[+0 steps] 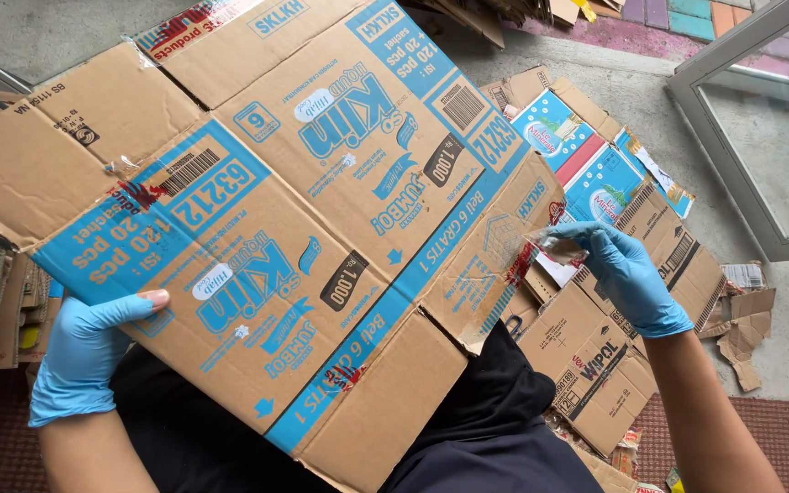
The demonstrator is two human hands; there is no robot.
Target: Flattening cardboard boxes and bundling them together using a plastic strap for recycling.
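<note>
Flattened brown-and-blue cardboard box (276, 228) lies tilted across the person's lap. Left hand (84, 351), blue glove with torn thumb tip, clamps the box's lower left edge, thumb on top. Right hand (618, 274), also gloved, pinches a strip of clear tape (541, 242), probably peeling off the right flap. More flattened cartons (595, 347) lie on the concrete floor (668, 100) beside.

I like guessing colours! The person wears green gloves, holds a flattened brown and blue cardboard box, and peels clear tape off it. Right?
Nearly. The head view shows blue gloves, not green. The left hand holds the flattened box; the right hand peels clear tape.
</note>
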